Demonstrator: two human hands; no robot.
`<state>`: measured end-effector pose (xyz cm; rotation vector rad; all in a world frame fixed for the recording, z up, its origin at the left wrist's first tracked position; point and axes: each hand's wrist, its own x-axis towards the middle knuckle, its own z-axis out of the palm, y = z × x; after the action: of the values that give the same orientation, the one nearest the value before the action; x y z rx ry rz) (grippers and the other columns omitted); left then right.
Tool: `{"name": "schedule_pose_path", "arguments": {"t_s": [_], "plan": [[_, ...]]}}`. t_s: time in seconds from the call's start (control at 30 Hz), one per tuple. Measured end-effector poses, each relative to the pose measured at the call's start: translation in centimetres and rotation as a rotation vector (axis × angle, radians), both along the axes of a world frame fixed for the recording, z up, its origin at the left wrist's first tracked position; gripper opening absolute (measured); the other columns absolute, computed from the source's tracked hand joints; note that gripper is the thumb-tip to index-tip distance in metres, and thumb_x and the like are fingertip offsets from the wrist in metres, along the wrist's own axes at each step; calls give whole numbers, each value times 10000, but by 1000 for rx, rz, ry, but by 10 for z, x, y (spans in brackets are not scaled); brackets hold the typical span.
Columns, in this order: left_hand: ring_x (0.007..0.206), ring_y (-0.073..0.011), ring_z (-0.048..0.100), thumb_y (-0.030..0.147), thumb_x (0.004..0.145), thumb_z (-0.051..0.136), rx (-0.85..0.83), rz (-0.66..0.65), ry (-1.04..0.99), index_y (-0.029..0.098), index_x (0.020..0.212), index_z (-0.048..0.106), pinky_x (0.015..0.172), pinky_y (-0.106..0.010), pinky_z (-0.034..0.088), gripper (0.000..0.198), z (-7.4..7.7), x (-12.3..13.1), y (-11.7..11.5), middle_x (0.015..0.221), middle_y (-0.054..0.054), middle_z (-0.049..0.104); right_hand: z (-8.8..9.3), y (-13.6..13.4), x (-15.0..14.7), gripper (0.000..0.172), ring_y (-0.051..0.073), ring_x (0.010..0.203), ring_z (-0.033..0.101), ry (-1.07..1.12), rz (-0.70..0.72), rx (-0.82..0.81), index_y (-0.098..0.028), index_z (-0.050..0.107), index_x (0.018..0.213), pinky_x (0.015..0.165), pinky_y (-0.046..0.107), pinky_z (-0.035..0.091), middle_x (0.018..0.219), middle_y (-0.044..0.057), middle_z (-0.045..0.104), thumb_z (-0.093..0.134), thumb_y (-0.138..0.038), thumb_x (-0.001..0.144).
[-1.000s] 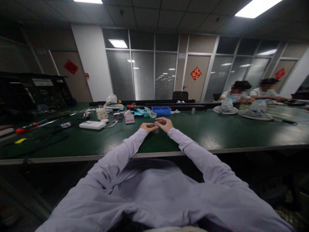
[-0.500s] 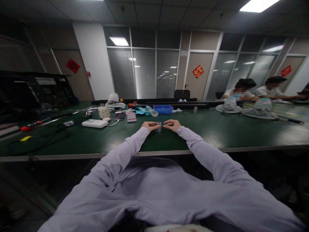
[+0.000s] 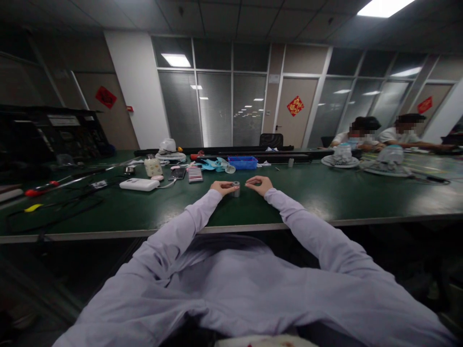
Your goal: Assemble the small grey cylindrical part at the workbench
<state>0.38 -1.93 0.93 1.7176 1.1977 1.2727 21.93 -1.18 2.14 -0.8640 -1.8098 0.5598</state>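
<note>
Green tabletop (image 3: 144, 209) runs across the width of the room, with a blue tray (image 3: 242, 165) toward its far side. Well to the left of the tray lie a red-handled tool (image 3: 41, 188) and a yellow tag (image 3: 33, 208); less far left of it, a white device (image 3: 139, 184) lies flat and a patterned jar (image 3: 154, 167) stands upright. Crumpled light-blue material (image 3: 216, 165) sits just beside the tray's left end.

Glass panels (image 3: 213, 108) line the wall behind the tray. In front of the tray's left corner, the left hand (image 3: 221, 187) pinches the grey cylinder (image 3: 237, 192) with its thumb and fingers. That cylinder stands upright on the tabletop before the tray, its long axis vertical, its ringed end facing up. In front of the tray's right corner, the right hand (image 3: 261, 186) is apart from the cylinder, thumb and fingertips close together; whether they pinch something small cannot be told.

Behind the tray, slightly right, is a black chair (image 3: 272, 140). Farther right of the tray come a small upright grey piece (image 3: 291, 163), a door (image 3: 298, 132) bearing a red-and-gold diamond sign (image 3: 295, 106), and two people (image 3: 390, 135).
</note>
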Motion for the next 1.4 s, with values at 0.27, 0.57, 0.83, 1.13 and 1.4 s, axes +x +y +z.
{"name": "schedule_pose_path", "arguments": {"t_s": [0.27,0.57,0.83,1.13,1.4], "plan": [[841,-240,652,524,464,756,26,3,48,139,1008,683,786,-331,502,671,0,0,1,841,-108,710,13,-9,-41,246,194,797,676,164,-32,194,-167,652,835,808,332,513,823,66,710,659,-368,694],[817,-228,656,504,437,777,2,24,33,152,964,699,783,-316,507,639,3,2,-1,811,-83,713,13,-9,-51,217,178,762,671,133,25,171,-173,650,794,799,324,520,799,56,704,636,-369,703],[825,-239,655,519,455,761,22,17,50,137,976,694,759,-321,508,649,4,1,-3,815,-99,710,11,-11,-49,184,175,795,671,80,87,177,-165,650,851,792,313,517,828,61,704,579,-305,756],[820,-237,656,497,421,781,-9,48,26,136,948,701,768,-323,506,644,5,2,-6,810,-98,711,11,-12,-48,186,174,799,672,16,-8,199,-195,664,871,804,311,509,813,33,710,624,-307,729],[815,-236,658,510,422,774,-2,50,42,145,947,703,779,-324,502,643,4,2,-4,798,-86,712,11,-4,-47,129,170,736,675,-4,4,195,-184,687,786,757,301,517,766,33,712,643,-268,699]]}}
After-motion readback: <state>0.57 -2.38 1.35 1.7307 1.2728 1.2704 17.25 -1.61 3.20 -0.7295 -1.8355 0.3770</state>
